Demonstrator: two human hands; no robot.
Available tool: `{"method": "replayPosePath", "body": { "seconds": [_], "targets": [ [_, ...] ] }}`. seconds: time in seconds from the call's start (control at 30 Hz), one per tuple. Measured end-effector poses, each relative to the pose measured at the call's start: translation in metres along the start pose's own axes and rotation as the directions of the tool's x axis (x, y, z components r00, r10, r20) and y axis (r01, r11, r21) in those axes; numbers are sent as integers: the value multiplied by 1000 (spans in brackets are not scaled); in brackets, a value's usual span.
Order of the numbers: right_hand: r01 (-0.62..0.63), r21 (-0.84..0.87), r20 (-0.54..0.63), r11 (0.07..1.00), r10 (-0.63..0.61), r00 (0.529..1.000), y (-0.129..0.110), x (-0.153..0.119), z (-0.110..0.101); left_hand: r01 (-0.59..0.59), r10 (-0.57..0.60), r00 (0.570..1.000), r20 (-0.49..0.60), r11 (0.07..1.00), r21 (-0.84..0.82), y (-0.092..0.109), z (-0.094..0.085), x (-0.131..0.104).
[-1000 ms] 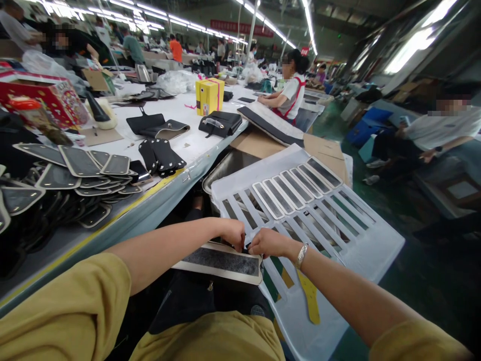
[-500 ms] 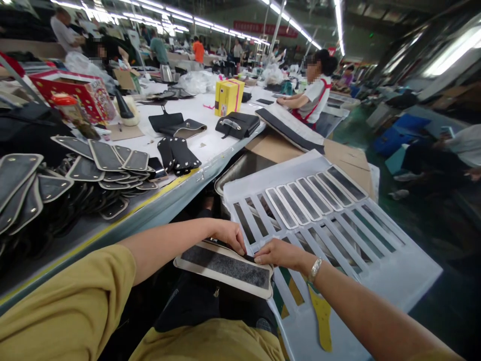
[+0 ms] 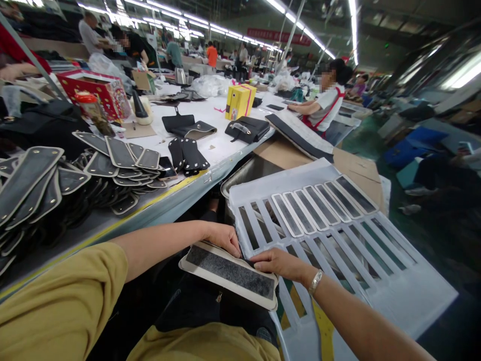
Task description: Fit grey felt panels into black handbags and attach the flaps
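A long black panel with a pale border (image 3: 231,273) lies across my lap, tilted down to the right. My left hand (image 3: 224,237) is closed at its upper edge, fingers curled down. My right hand (image 3: 276,262) pinches the same edge near the right end, thumb towards my left hand. Both hands grip the panel's far edge, a short gap apart. A grey-white sheet with rows of slots (image 3: 391,296) slopes away on the right, with several dark, pale-edged strips (image 3: 287,214) on it. A yellow piece (image 3: 323,328) lies partly under my right forearm.
On the white table (image 3: 221,150) at the left are a heap of dark panels (image 3: 73,180), black pieces (image 3: 188,154), a black bag (image 3: 248,129) and a yellow box (image 3: 239,100). Brown cardboard (image 3: 356,170) lies beyond the slotted sheet. A person in a red apron (image 3: 326,100) sits farther off.
The view has shifted, so the surroundings appear farther right and slightly lower. Both hands keep hold of the panel, whose upper edge is now more exposed near my right hand.
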State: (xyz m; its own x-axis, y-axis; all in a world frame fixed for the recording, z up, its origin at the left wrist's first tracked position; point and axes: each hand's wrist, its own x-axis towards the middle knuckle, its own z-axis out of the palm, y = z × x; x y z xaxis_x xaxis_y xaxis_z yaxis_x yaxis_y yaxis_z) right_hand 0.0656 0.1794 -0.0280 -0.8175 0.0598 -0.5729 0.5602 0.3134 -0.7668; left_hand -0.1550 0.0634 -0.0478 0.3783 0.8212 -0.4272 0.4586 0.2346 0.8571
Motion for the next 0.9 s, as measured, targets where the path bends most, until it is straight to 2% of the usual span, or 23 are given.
{"method": "replayPosePath", "body": {
  "seconds": [0.27,0.6,0.73,0.9],
  "targets": [
    [19,-68,-10,998,-19,1000,-3,10,5,-63,65,998,-27,997,47,9,6,-1],
    [74,-149,-5,986,-76,997,-23,23,14,-72,74,996,-58,997,36,1,8,1],
    [75,-194,-41,978,-85,996,-28,26,16,-11,13,997,-78,1000,19,-7,-3,-13],
    [47,-161,-20,986,-50,999,-27,30,13,76,-76,990,-123,997,-3,-24,-18,-41]
  ]
}}
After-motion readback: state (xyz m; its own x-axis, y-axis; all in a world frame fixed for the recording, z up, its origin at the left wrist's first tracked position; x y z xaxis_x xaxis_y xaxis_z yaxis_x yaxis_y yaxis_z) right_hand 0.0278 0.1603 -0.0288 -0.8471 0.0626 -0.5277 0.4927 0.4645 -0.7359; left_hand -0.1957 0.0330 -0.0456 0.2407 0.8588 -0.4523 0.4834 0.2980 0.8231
